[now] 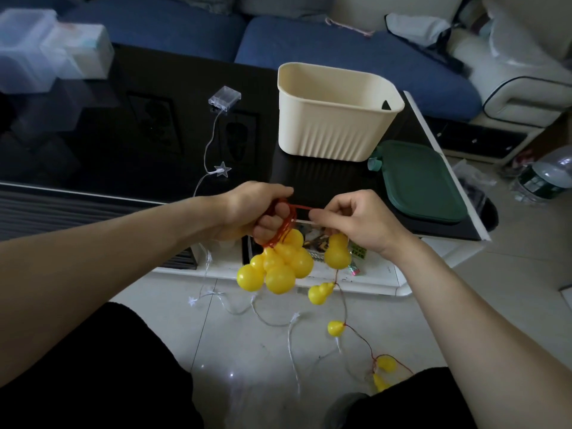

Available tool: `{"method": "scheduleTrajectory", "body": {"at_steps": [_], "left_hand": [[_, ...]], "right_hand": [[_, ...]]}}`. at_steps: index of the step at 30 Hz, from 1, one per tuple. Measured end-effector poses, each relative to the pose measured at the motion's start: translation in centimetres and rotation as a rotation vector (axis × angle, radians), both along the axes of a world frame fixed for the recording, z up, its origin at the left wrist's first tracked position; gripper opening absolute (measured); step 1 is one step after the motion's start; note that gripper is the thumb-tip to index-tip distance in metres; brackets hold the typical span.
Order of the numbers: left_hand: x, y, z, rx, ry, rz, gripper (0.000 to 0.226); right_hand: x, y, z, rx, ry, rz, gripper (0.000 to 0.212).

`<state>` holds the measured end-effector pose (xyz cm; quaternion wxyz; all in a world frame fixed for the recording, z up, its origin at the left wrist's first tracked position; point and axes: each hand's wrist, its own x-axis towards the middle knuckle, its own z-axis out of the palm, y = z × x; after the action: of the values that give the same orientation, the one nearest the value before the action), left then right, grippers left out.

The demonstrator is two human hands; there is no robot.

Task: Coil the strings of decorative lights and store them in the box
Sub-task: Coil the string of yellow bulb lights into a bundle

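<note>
Yellow gourd lights: nine | box: one | hands: two

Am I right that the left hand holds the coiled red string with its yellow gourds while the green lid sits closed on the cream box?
Not quite. The head view shows the green lid lying flat on the table to the right of the cream box, which stands open. The rest holds: the left hand grips the coiled red string with its yellow gourds.
</note>
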<state>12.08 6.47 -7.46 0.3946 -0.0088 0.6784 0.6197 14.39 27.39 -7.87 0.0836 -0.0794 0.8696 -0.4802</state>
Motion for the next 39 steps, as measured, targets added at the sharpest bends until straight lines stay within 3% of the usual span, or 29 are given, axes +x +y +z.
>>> {"method": "scheduleTrajectory", "body": {"at_steps": [6,9,11,15,23,28,35,39], "left_hand": [[-0.3,-0.1,0.2,-0.050,0.016,0.127,0.048],[-0.5,-0.5,0.2,-0.077,0.031,0.201,0.047],[-0.5,-0.8,0.2,-0.092,0.036,0.238,0.047],[-0.5,-0.9,-0.1,-0.125,0.024,0.272,0.048],[-0.6,-0.8,-0.1,0.026,-0.079,0.276,0.046],[-0.1,-0.3,0.0,0.068,-0.103,0.276,0.042],[0.1,0.2,0.4,0.205,-0.162,0.384,0.037],[0.1,0.5,0.6,0.264,-0.184,0.411,0.042]], "right_hand": [[0.0,0.9,0.9,-0.127,-0.218,0.033,0.033],[-0.2,1.6,0.7,-0.016,-0.321,-0.010,0.058],[-0.4,2.3,0.4,0.050,-0.360,-0.077,0.059],[-0.4,3.4,0.0,0.280,-0.204,-0.082,0.036],[0.8,-0.1,-0.3,0.241,-0.114,0.054,0.007],[1.0,-1.5,-0.5,0.327,-0.030,0.109,0.008],[1.0,-2.2,-0.2,0.485,0.083,0.152,0.033],[1.3,-2.7,0.2,0.400,0.171,0.020,0.025]]}}
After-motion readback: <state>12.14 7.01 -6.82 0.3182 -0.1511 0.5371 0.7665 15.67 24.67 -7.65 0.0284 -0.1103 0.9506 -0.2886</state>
